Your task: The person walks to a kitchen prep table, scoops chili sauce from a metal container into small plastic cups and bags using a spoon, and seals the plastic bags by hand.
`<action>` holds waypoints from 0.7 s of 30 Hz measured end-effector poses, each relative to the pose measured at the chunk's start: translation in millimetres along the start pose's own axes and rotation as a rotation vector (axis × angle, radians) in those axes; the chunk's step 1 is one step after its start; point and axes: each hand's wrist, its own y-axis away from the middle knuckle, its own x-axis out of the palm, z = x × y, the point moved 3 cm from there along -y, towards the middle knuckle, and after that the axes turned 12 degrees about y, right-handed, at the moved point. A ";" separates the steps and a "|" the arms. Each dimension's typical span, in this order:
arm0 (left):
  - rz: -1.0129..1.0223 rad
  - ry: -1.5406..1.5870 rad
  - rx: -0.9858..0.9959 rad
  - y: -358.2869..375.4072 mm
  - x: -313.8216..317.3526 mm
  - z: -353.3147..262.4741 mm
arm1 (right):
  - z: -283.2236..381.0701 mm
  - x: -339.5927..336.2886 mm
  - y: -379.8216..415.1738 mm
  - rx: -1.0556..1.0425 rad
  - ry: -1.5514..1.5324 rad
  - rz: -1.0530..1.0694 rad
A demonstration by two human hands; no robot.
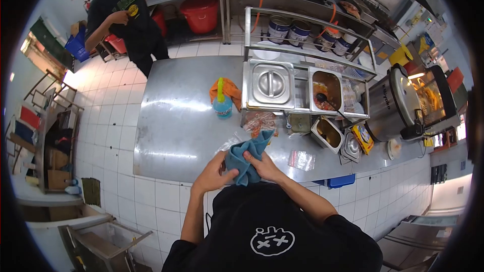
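Note:
A folded blue-green cloth (pixel 247 158) is held between both hands at the near edge of the steel table (pixel 181 90). My left hand (pixel 216 174) grips its left side, thumb pressed on the front. On the right side, my right hand (pixel 263 165) closes on the same cloth. Clear plastic (pixel 229 142) shows just behind the left hand. Beyond the cloth lies a plastic bag with reddish contents (pixel 259 121). Farther back stands a blue spray bottle (pixel 222 106) with a yellow-green top, in front of an orange cloth (pixel 229 90).
A metal rack (pixel 247 45) holds a lidded steel pan (pixel 272 85) and an open food pan (pixel 326 90) with a ladle. A large cooker (pixel 388 103) stands at right, near a yellow box (pixel 362 140). Another person (pixel 128 15) stands beyond the table's far left corner.

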 end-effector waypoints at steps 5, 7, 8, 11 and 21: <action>-0.006 0.015 -0.020 -8.0 8.5 9.3 | -21.2 -1.6 5.4 0.158 -0.176 0.059; -0.114 -0.150 0.042 -11.9 -14.3 -1.8 | -19.9 -3.6 8.9 0.140 -0.128 0.077; -0.349 -0.180 0.164 -7.4 -37.9 20.1 | -14.8 -9.1 11.7 0.186 -0.108 0.108; -0.563 0.529 0.242 -11.7 -107.9 27.0 | -29.1 -36.5 18.7 0.133 0.014 0.245; -0.628 -0.667 0.116 -102.2 -140.1 226.3 | -162.5 -192.2 99.1 0.220 0.879 -0.662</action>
